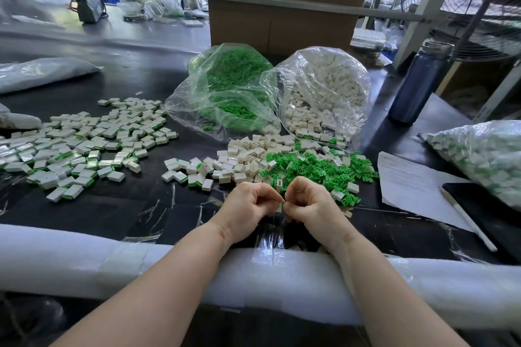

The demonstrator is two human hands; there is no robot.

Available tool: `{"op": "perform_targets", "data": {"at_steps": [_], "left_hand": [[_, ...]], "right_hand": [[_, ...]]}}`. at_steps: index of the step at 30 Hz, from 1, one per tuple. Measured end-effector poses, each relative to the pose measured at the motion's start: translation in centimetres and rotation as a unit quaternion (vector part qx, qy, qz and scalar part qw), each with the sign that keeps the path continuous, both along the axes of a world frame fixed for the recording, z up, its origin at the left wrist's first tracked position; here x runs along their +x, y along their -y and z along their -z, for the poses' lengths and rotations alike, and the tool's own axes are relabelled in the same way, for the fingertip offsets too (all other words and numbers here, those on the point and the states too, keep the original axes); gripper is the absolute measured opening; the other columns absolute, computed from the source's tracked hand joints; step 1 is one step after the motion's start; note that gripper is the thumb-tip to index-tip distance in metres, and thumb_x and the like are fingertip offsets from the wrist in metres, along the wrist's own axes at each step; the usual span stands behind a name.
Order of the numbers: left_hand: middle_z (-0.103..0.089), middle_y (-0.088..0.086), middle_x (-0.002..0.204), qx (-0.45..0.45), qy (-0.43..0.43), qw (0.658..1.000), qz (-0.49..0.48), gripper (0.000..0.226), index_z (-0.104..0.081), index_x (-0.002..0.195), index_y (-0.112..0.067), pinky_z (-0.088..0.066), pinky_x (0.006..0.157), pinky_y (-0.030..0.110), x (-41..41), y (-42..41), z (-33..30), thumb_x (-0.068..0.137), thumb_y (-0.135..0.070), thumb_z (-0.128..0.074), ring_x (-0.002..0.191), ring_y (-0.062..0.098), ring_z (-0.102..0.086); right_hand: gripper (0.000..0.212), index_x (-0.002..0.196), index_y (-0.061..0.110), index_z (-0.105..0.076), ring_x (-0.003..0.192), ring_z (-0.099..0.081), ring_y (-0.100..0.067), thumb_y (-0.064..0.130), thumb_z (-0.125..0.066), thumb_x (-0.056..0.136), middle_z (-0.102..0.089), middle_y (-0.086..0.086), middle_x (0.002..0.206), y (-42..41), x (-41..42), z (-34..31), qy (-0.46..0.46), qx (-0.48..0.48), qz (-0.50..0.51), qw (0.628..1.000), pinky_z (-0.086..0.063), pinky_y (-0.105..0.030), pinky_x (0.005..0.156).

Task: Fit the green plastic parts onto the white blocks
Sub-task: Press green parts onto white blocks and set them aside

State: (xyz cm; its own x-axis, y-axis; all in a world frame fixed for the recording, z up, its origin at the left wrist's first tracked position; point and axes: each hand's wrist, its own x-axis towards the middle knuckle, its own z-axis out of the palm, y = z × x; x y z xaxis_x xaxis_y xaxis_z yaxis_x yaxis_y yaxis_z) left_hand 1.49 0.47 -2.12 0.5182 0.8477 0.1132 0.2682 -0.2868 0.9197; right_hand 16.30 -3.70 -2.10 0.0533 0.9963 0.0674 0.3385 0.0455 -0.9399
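Near the front edge of the black table point(93, 214), the two hands meet over a strip of clear tape. The left hand point(248, 210) and the right hand point(313, 207) both have their fingers curled, and between their fingertips they pinch one small white block point(279, 207); a slotted bit of green and white point(279, 184) shows just above the knuckles, though whether it is held or lies in the heap behind cannot be told. Both forearms rest across a white foam roll point(70, 259) that pads the table's edge.

Just beyond the hands lies a heap of loose green parts point(318, 169), with a heap of bare white blocks point(248, 158) touching it on the left. Farther left, well apart, spreads a wide scatter of finished blocks point(84, 144), white with green showing at their edges. Behind the heaps stand two open clear bags: one of green parts point(234, 79) and, beside it on the right, one of white blocks point(324, 84), some of them spilling out at its mouth.

On the right side of the table lie a sheet of paper point(408, 183) with a white pen point(465, 220) across its corner, a full bag of assembled pieces point(485, 155), and an upright dark blue bottle point(420, 82). Cardboard boxes point(253, 22) stand behind the bags.
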Motion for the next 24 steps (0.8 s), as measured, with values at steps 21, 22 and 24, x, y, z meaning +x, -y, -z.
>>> {"op": "perform_targets", "data": {"at_steps": [21,22,24], "left_hand": [[-0.063,-0.001,0.077,0.043,-0.033,0.999,0.007,0.010,-0.070,0.089,-0.006,-0.049,0.081,0.022,0.26,0.22,-0.03,0.083,-0.001,-0.064,0.076,0.010,-0.057],[-0.063,0.000,0.079,0.047,-0.030,0.998,0.000,0.010,-0.070,0.089,-0.006,-0.049,0.082,0.022,0.30,0.23,0.05,0.083,-0.002,-0.064,0.077,0.010,-0.058],[-0.064,-0.002,0.080,0.061,-0.022,0.998,-0.018,0.010,-0.070,0.090,-0.008,-0.049,0.081,0.020,0.43,0.26,0.18,0.083,-0.004,-0.065,0.077,0.010,-0.059]], "right_hand": [[0.029,0.073,0.012,-0.050,0.054,-0.054,-0.011,-0.016,-0.055,0.080,-0.057,0.001,0.060,0.13,0.08,-0.31,-0.019,-0.008,-0.021,1.000,-0.045,-0.020,0.056],[0.027,0.074,0.011,-0.051,0.054,-0.054,-0.011,-0.015,-0.055,0.080,-0.058,-0.001,0.060,0.14,0.00,-0.36,-0.023,-0.003,-0.014,1.000,-0.045,-0.020,0.055],[0.023,0.076,0.009,-0.053,0.054,-0.054,-0.011,-0.013,-0.056,0.080,-0.059,-0.003,0.061,0.15,-0.14,-0.44,-0.035,0.007,0.004,0.999,-0.045,-0.019,0.054]]}}
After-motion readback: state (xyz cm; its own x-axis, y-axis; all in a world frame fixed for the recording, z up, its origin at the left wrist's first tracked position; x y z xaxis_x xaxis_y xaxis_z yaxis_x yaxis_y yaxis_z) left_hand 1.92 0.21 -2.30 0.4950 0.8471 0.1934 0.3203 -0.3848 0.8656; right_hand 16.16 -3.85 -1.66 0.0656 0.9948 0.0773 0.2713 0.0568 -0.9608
